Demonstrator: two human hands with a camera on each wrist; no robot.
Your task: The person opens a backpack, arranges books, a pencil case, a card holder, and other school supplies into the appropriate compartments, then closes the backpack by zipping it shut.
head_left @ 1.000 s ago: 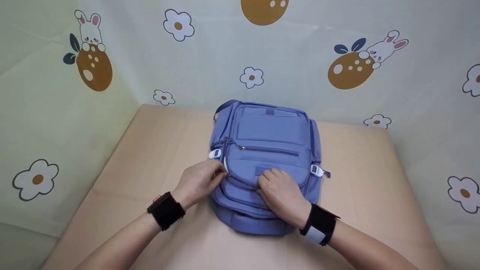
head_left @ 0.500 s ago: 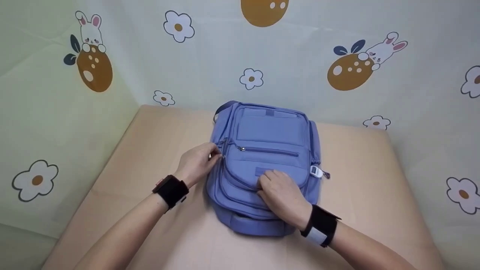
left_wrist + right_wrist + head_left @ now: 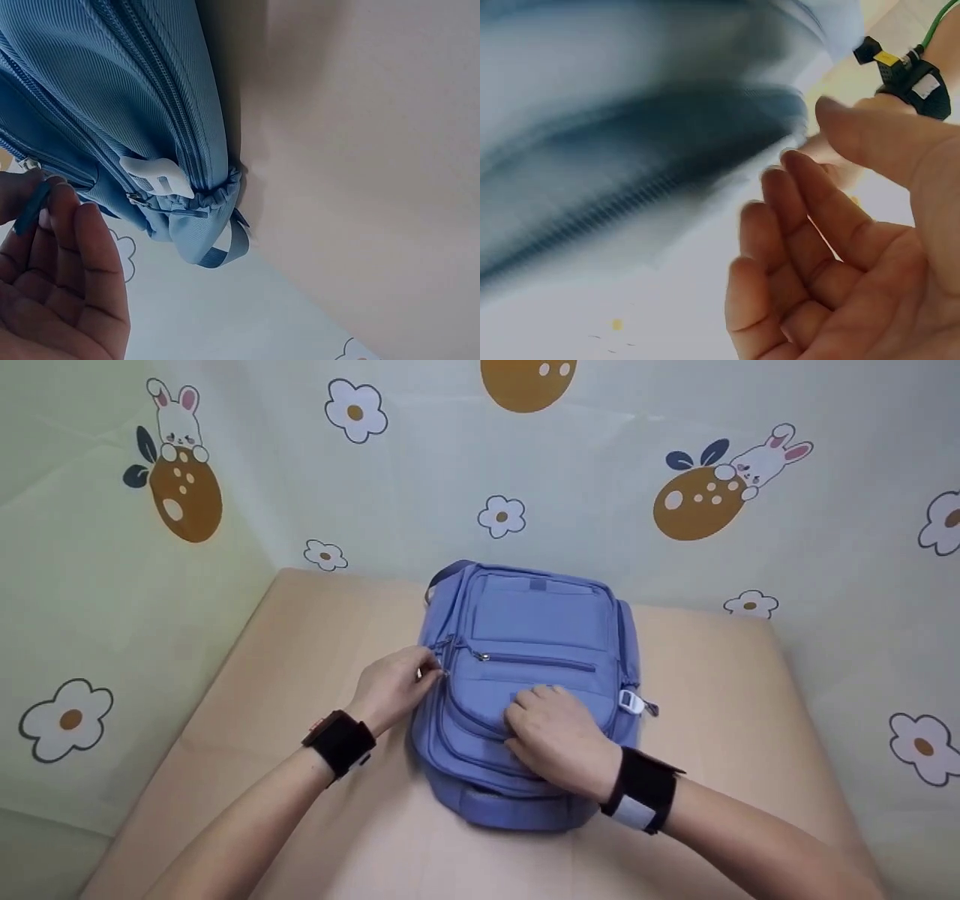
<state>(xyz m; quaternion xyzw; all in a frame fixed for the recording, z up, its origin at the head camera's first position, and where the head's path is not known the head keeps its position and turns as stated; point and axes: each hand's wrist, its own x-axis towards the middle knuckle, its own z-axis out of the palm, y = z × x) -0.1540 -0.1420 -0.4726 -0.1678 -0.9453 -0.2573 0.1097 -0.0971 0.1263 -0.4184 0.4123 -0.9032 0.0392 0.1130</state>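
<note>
A blue backpack [image 3: 540, 615] lies front up on the table, its front pocket zipper running closed along the curved edge. At the bag's left side my left hand [image 3: 397, 682] pinches a zipper pull; the left wrist view shows its small blue tab [image 3: 31, 208] between thumb and forefinger. My right hand [image 3: 559, 739] is over the lower front pocket, covering part of its label. In the right wrist view its fingers [image 3: 769, 232] are loosely bent, thumb apart, with nothing between them, beside the blurred bag fabric.
A white buckle [image 3: 631, 702] sits on the bag's right side; another white buckle [image 3: 157, 176] shows on the left side. A second zipper pull [image 3: 484, 657] lies across the bag's front. The beige table [image 3: 300, 645] meets a printed fabric backdrop [image 3: 420, 472] behind.
My left hand has moved up along the pocket's left edge with the zipper pull, and the white gap there has closed. My right hand has just shifted slightly up and left, off its grip.
</note>
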